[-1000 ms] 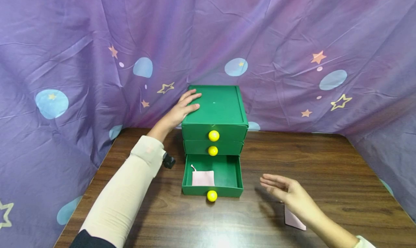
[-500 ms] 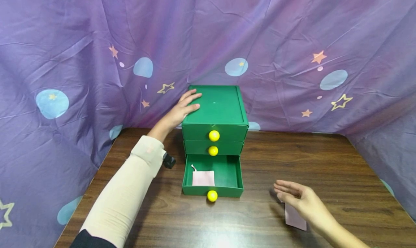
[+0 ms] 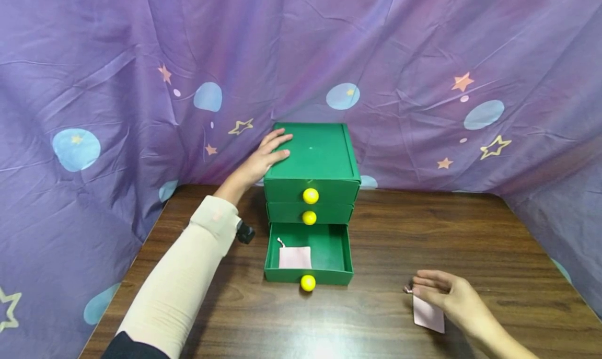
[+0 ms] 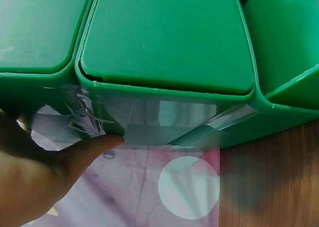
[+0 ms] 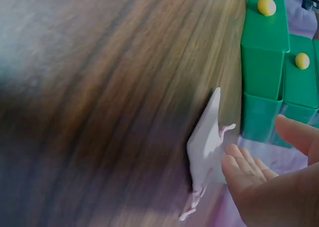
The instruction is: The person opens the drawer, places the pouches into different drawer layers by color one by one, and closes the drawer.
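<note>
A green three-drawer chest with yellow round knobs stands at the back of the table, its bottom drawer pulled out. My left hand rests over the chest's top left edge, fingertips on the top; the left wrist view has the thumb along the chest's side. Inside the drawer lies a small pale pink drawstring pouch. Another pink drawstring pouch lies on the table at the front right. Over that pouch hovers my right hand, fingers extended and thumb apart, with nothing held; the hand partly covers the pouch in the head view.
The dark wood table reaches back to a purple curtain printed with stars and planets, close behind the chest. The drawer's yellow knob juts toward the front. A small black device sits at the left wrist.
My right hand has moved right and toward the front, from beside the drawer to over the pouch on the table. The left hand, chest and drawer have stayed put.
</note>
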